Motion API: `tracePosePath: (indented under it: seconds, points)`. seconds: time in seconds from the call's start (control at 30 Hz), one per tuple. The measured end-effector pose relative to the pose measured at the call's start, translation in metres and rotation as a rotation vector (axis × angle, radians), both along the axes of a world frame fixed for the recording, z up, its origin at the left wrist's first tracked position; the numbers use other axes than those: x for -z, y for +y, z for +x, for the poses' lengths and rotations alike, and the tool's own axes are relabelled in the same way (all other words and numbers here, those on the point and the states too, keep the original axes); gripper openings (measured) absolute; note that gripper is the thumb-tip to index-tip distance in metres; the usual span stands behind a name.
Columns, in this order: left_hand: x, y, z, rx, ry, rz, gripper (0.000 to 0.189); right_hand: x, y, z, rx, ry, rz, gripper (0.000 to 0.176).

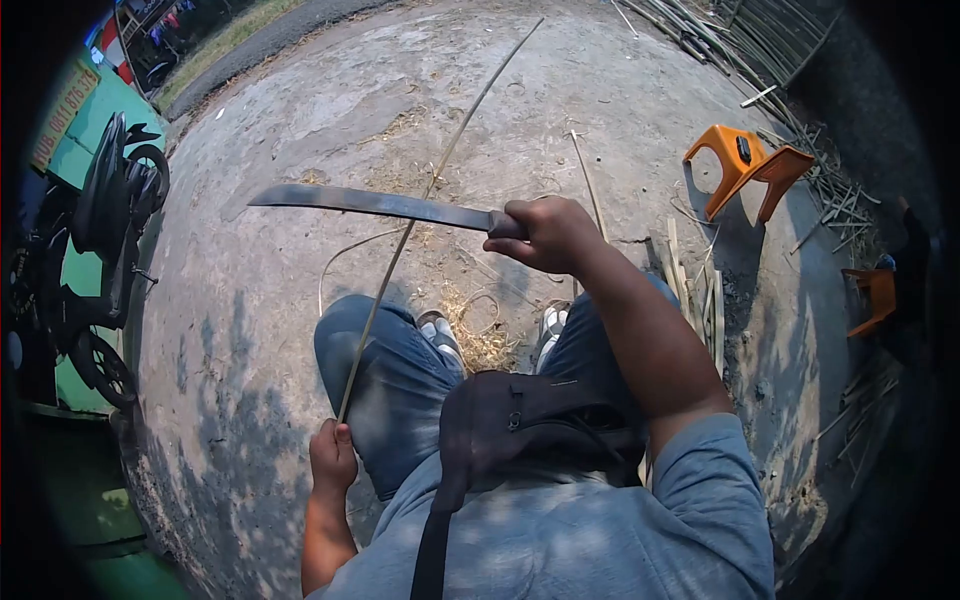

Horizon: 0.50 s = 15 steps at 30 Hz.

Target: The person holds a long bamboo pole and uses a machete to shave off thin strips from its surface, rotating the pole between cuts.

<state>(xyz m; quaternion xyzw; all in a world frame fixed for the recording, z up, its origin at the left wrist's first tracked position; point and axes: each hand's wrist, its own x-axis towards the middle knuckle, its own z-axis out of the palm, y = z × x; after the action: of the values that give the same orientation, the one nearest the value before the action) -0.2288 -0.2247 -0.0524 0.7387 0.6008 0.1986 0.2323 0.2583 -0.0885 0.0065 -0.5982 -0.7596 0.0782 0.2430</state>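
My right hand [548,236] is closed round the dark handle of a machete [385,204], whose long blade points left. The blade lies across a thin bamboo strip [385,275] in this view. Low on the left, beside my knee, my left hand [333,456] grips the near end of that strip. From there the strip slants up and away over the ground to the far side. Pale shavings [485,345] lie between my shoes, with a curled strip [480,312] among them.
An orange plastic stool [745,165] with a small dark object on it stands at the right. Split bamboo pieces [700,300] lie beside my right leg, and more bamboo [745,45] is stacked at the back right. A motorcycle [100,215] is parked on the left.
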Motion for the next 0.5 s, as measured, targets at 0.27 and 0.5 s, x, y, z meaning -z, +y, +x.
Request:
tracePosePath:
  seconds: [0.27,0.5]
  points:
    - [-0.005,-0.002,0.001,-0.001,-0.019,-0.005,0.06,-0.001,-0.009,0.002,0.064,0.03,-0.061,0.056]
    - [-0.002,0.003,0.004,-0.009,-0.012,-0.026,0.06,0.0,-0.024,-0.032,-0.258,-0.171,0.083,0.057]
